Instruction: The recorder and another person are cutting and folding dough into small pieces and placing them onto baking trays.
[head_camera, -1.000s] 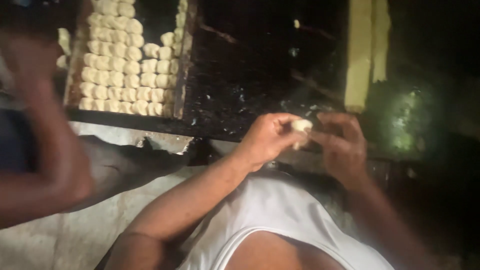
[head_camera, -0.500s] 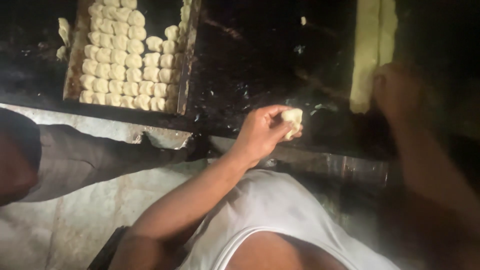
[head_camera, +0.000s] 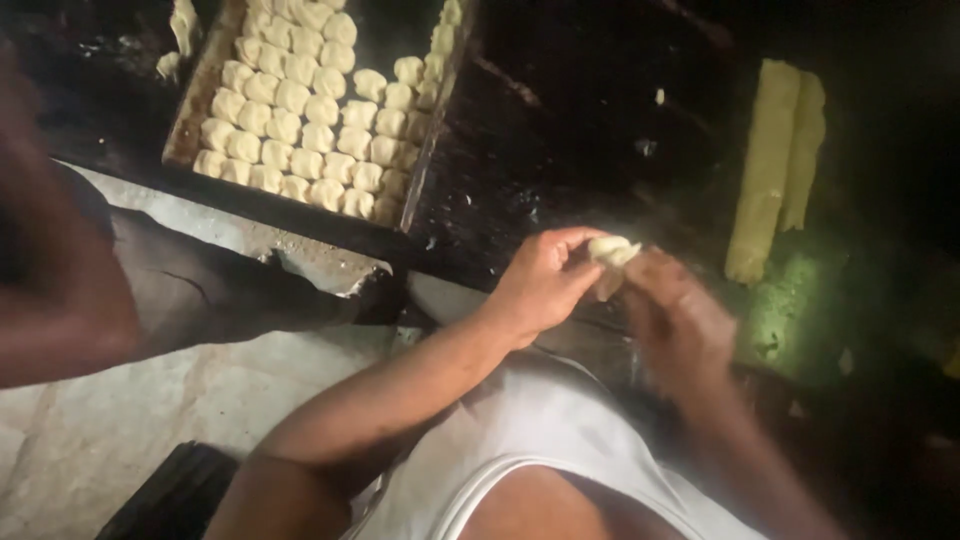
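Note:
My left hand (head_camera: 545, 282) pinches a small pale lump of dough (head_camera: 611, 250) between thumb and fingers, just above the near edge of the dark worktop. My right hand (head_camera: 678, 320), blurred with motion, touches the same lump from the right and below. Two long pale rolls of dough (head_camera: 775, 165) lie side by side on the worktop, beyond and right of my hands. A dark tray (head_camera: 200, 85) at the upper left holds several rows of small shaped dough pieces (head_camera: 305, 130).
Another person's arm (head_camera: 60, 310) and dark-trousered leg (head_camera: 220, 290) reach in from the left, over a pale floor covering (head_camera: 150, 420). The black worktop (head_camera: 560, 120) is dusted with flour. A greenish patch (head_camera: 800, 320) shows at the right.
My right hand went out to the long dough rolls half a second ago and has come back to the lump in my left hand. The other person's arm shifted at the left.

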